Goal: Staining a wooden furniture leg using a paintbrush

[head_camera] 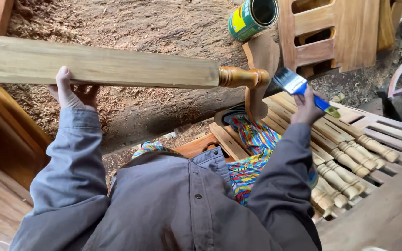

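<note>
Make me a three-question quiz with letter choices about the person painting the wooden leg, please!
1. Where is the open green and yellow metal can?
A. On the sawdust ground above the leg's turned end
B. In the left hand
C. On the person's lap

2. What colour is the handle of the flat paintbrush?
A. Red
B. Blue
C. White

3. How is the long squared wooden leg with a turned knob end held?
A. Lying on the ground
B. Leaning upright on a wall
C. Held up level by the left hand

Answers:
1 A: the can lies tilted on the sawdust near the top of the view.
2 B: the right hand grips a blue handle.
3 C: the left hand's fingers wrap it from below.
</note>
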